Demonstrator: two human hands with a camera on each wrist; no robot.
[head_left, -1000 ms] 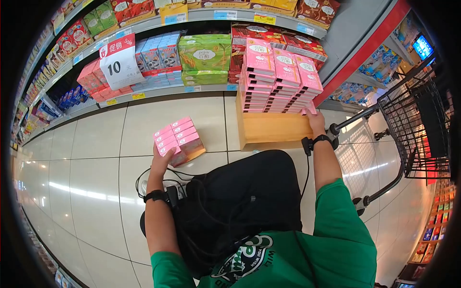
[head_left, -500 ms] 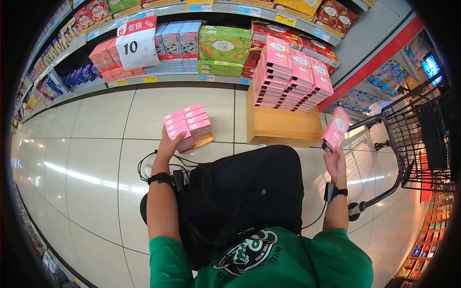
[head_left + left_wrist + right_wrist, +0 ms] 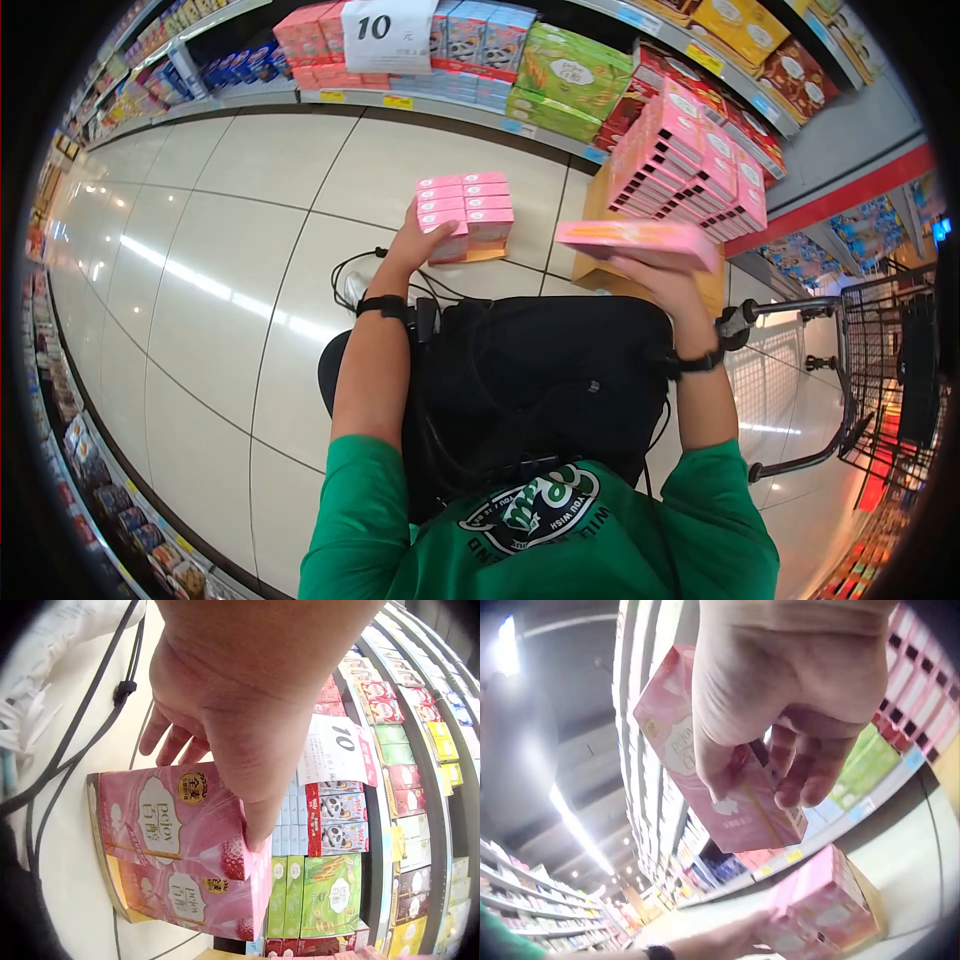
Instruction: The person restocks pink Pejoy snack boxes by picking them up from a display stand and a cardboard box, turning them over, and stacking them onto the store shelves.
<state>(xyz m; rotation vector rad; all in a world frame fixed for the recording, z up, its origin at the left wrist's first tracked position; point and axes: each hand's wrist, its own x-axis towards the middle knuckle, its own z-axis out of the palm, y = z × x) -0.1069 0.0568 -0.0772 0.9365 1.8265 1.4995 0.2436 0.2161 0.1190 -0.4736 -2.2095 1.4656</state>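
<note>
1. Pink boxes fill both hands in the head view. The left hand [image 3: 418, 243] grips the side of a small pink pile [image 3: 488, 192] on the floor [image 3: 270, 160]. The right hand [image 3: 660, 282] holds up one pink box [image 3: 640, 243], which looks a bit blurry. The two hands are apart. Just past the right hand is a tall pink stack [image 3: 690, 165] on a wooden stand [image 3: 592, 268]. A black cart [image 3: 917, 375] is to the right of that hand. Green boxes [image 3: 570, 75] sit on a shelf [image 3: 450, 103] ahead, between the two hands.

2. In the left wrist view, the left thumb bends over and presses on the pile. The other fingers are at another side of it. A yellow-brown tray [image 3: 125, 889] is under the pile. Black cords [image 3: 124, 690] hang near this hand. Past it are a paper sign [image 3: 337, 746] with a 10 and some panda boxes [image 3: 343, 827].

3. In the right wrist view, the right thumb and bent fingers pinch the one pink box, which is tilted. The pile is lower than this hand, and the left arm [image 3: 705, 943] reaches to it. A long light [image 3: 581, 829] shines far off.
</note>
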